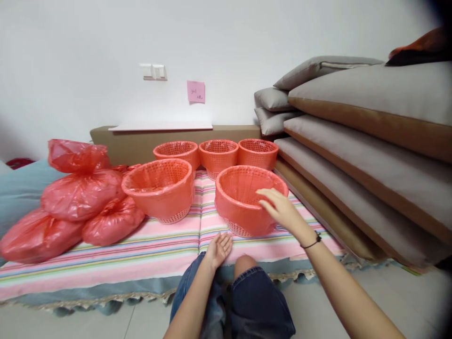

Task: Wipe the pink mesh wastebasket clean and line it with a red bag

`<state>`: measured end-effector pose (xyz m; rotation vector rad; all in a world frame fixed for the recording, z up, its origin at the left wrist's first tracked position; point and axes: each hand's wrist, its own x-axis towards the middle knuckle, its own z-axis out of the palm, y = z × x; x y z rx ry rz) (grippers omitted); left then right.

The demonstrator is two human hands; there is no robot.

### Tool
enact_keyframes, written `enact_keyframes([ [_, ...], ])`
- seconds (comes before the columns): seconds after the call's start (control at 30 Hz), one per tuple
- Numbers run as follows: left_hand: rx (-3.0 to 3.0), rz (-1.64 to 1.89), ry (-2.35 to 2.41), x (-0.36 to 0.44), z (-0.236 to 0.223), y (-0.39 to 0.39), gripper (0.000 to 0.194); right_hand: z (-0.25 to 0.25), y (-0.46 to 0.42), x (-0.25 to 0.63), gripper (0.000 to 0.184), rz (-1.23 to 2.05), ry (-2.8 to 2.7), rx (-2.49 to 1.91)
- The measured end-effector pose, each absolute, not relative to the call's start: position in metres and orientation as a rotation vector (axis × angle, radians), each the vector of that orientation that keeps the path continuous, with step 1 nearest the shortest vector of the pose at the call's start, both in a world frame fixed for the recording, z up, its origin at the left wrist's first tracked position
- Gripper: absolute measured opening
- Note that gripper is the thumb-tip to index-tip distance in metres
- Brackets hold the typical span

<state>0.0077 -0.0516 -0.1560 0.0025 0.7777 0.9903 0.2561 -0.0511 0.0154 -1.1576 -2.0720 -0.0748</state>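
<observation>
Nearest me stands a red plastic basket (243, 219) lined with a thin red bag (240, 183) folded over its rim. My right hand (280, 207) hovers at the right side of this rim with its fingers loosely stretched and the thumb apart. It holds nothing; whether it touches the rim, I cannot tell. In front of the same basket my left hand (219, 248) lies palm up near my knee, fingers spread and nothing in them. To the left is another bag-lined red basket (165, 200).
Three more lined baskets, including a middle one (218, 157), line the back. Several tied red bags (83, 193) are heaped at left on the striped cloth (155, 254). Grey cushions (367, 146) pile up at right. Behind is a wall with a pink note (196, 92).
</observation>
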Motion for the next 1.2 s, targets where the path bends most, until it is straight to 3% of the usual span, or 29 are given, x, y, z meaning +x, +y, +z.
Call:
enact_keyframes([
  [0.1, 0.038, 1.028, 0.695, 0.020, -0.140, -0.039, 0.027, 0.002, -0.055, 0.215, 0.027, -0.083, -2.136, -1.155],
  [0.23, 0.049, 1.073, 0.655, 0.033, -0.129, -0.024, 0.022, -0.017, -0.052, 0.204, 0.024, -0.224, -2.123, -1.251],
  [0.67, 0.016, 1.192, 0.671, 0.031, -0.141, -0.018, 0.014, -0.022, -0.050, 0.244, 0.024, -0.138, -2.132, -1.127],
  [1.03, -0.023, 1.042, 0.833, 0.030, -0.170, -0.035, 0.007, -0.026, -0.043, 0.275, 0.025, -0.129, -2.096, -1.113],
  [1.2, -0.054, 1.040, 0.874, 0.009, -0.173, -0.043, 0.008, -0.006, -0.025, 0.331, 0.019, -0.256, -1.929, -1.383],
])
